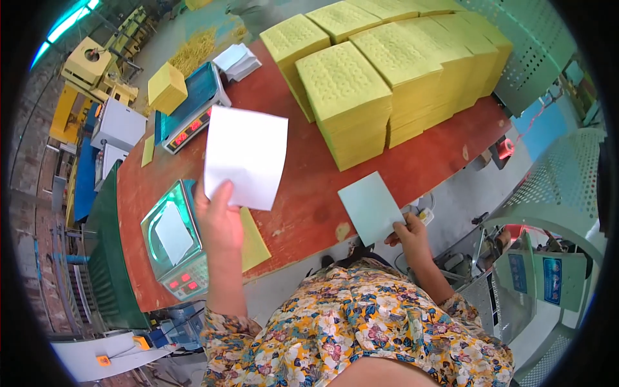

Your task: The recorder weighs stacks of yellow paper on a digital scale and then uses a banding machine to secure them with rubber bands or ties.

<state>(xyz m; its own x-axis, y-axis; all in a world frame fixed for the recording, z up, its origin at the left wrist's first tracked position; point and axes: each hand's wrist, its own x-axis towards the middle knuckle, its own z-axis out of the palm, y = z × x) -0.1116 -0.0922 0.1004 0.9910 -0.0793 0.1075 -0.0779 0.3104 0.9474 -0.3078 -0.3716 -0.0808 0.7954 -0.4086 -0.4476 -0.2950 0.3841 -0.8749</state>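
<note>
Two paper sheets held up over a red worktable, one in each hand.

The left hand (219, 216) pinches the lower left corner of a white sheet (246, 156), fingers closed on its edge; the sheet is smooth, nearly square, raised above the red table (309, 193) with its long axis running up and slightly right. The right hand (411, 237) clamps the lower corner of a pale grey-blue sheet (371, 208), a smaller flat rectangle tilted so its long axis leans up and left. Behind them stand stacks of yellow embossed paper (361, 97), blocky and dimpled on top. A green-topped scale (173, 238) sits just left of the left hand, bearing another white sheet.
</note>
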